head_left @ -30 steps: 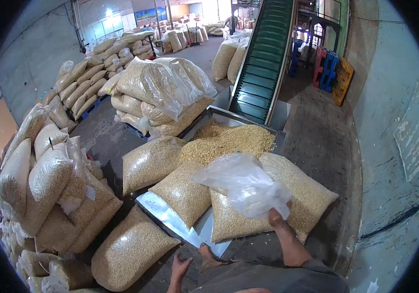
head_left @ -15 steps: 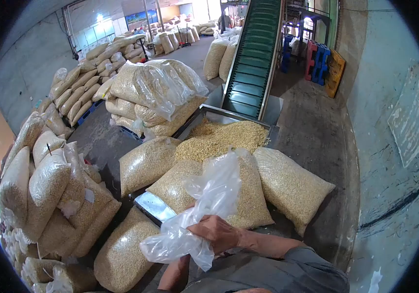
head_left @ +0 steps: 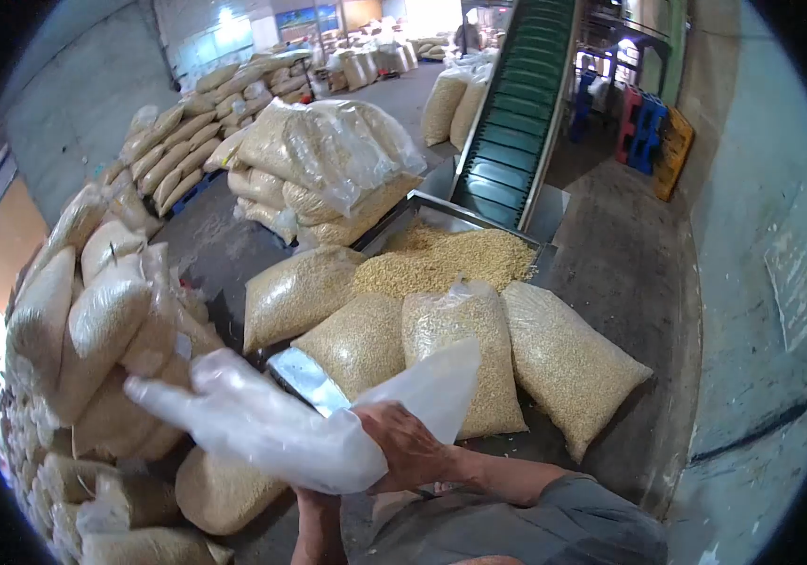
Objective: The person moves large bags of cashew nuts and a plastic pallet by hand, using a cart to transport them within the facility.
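Observation:
My right hand (head_left: 410,448) is shut on an empty clear plastic bag (head_left: 262,428), which stretches out to the left in front of me. My left forearm (head_left: 317,527) rises under the bag, and the bag hides that hand. Just beyond lie several full sacks of pale kernels: one (head_left: 460,348) straight ahead, one (head_left: 568,363) to its right, one (head_left: 356,344) to its left. They rest against a metal hopper (head_left: 304,377) holding loose kernels (head_left: 450,259).
A green conveyor (head_left: 511,141) climbs away from the hopper's far end. Stacked full sacks (head_left: 93,320) crowd the left side, and a plastic-covered pile (head_left: 328,160) stands behind the hopper. A concrete wall (head_left: 761,282) runs along the right. Blue and red pallets (head_left: 643,132) lean far back.
My right hand has pulled the empty bag off the sacks toward my body and swung it left. My left arm has come up under it. The view has shifted slightly.

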`<state>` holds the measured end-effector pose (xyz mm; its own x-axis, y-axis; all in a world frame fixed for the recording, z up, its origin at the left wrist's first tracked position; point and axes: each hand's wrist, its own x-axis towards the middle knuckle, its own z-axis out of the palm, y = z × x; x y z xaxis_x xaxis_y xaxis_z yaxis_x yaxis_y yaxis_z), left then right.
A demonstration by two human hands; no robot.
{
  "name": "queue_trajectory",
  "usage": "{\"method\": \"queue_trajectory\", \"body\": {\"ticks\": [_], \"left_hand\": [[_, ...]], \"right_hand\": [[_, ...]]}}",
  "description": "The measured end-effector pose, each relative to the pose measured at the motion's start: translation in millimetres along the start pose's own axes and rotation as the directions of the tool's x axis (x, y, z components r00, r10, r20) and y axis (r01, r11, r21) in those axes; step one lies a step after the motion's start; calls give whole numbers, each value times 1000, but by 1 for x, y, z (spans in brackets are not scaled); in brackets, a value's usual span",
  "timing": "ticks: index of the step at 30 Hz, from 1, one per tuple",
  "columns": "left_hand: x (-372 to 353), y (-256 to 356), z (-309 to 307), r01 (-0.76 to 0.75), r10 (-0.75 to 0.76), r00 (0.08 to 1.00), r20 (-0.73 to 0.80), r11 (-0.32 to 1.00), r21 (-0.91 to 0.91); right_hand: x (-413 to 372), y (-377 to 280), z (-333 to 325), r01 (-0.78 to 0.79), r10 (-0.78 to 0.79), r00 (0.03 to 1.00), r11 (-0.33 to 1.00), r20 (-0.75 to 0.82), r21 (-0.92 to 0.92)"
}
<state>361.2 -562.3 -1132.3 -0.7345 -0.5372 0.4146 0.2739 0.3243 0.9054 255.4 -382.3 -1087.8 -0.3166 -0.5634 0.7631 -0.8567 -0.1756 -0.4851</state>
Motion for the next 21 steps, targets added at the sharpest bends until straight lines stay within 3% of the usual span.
{"method": "queue_trajectory", "body": {"ticks": [1,3,4,5,6,7,8,10,12,14,16,17,19,20,21], "left_hand": [[-9,-3,6,127,-127,992,20,955,-267],[-26,-6,7,181,-175,983,53,973,-143],[-24,-7,0,189,-197,976,87,977,95],[-23,-9,-7,169,-219,968,122,930,328],[-28,-15,-14,207,-287,945,160,899,387],[-43,-30,-19,327,-318,917,241,945,2],[-58,-41,-18,399,-284,903,323,832,-385],[-67,-17,-14,382,-296,860,415,913,-141],[-91,-34,-11,367,-341,773,535,928,62],[-71,-4,-19,557,-431,587,686,830,45],[-74,12,-37,611,-525,708,472,791,-38],[-79,3,-46,615,-542,728,421,787,-51],[-99,-19,-65,401,-376,916,141,840,-365],[-103,-20,-75,393,-384,918,100,845,-362],[-110,-23,-93,417,-424,903,66,832,-367]], "right_hand": [[-2,-2,2,-71,67,995,996,78,48],[-17,3,17,-271,229,933,954,277,125],[-12,6,15,-70,58,976,996,212,50],[-10,4,7,-175,154,962,982,226,75],[1,-5,-1,-191,169,958,979,232,77],[-1,3,-1,-220,184,942,970,282,104],[-2,4,2,-214,156,929,967,336,142],[-1,-1,12,-574,506,782,812,364,104],[4,-5,28,-591,485,741,799,464,109],[16,-13,53,-600,430,691,790,581,129],[34,-21,82,-612,400,635,783,661,113],[39,-25,100,-598,355,624,791,697,132],[41,-36,138,-725,318,581,620,749,299],[44,-38,150,-722,283,571,620,771,307],[45,-44,169,-584,220,592,780,775,225]]}}
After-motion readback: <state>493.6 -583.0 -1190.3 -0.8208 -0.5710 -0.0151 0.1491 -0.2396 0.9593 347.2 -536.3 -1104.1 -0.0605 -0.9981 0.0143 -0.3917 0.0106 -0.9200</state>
